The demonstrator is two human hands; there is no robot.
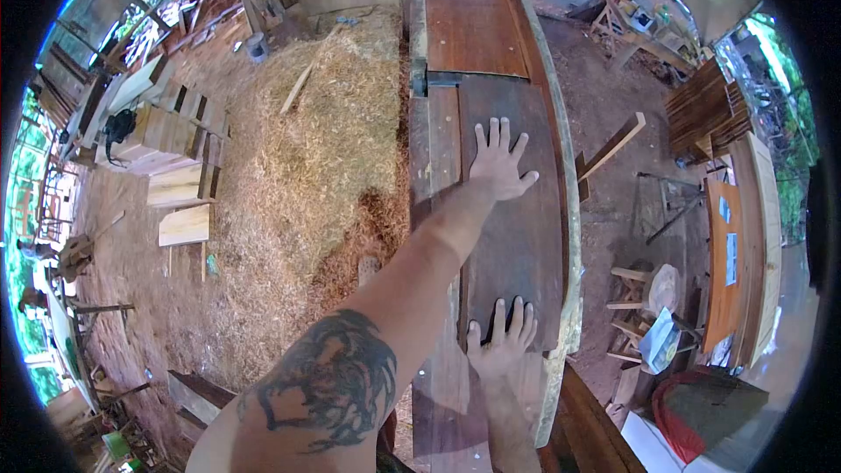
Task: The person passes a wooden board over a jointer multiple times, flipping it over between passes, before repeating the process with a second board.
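A dark brown wooden board (pixel 508 245) lies lengthwise on a long wooden bench-like bed (pixel 438 385) with a raised strip along its right side. My left hand (pixel 501 165) rests palm down on the upper part of the board, its fingers spread and the thumb out to the right. Lower down, my right hand (pixel 502 342) lies at the board's near end, fingers stretched forward over its surface. Neither hand grips anything. Beyond the board's far end is a reddish-brown wooden panel (pixel 473 26), with a dark gap between them.
Wood shavings (pixel 307 140) pile up left of the bed. Stacked pale timber (pixel 175 136) stands farther left. To the right are a wooden stick (pixel 613 147), a round-topped stool (pixel 663 289) and an orange-brown panel (pixel 721 267) leaning near the edge.
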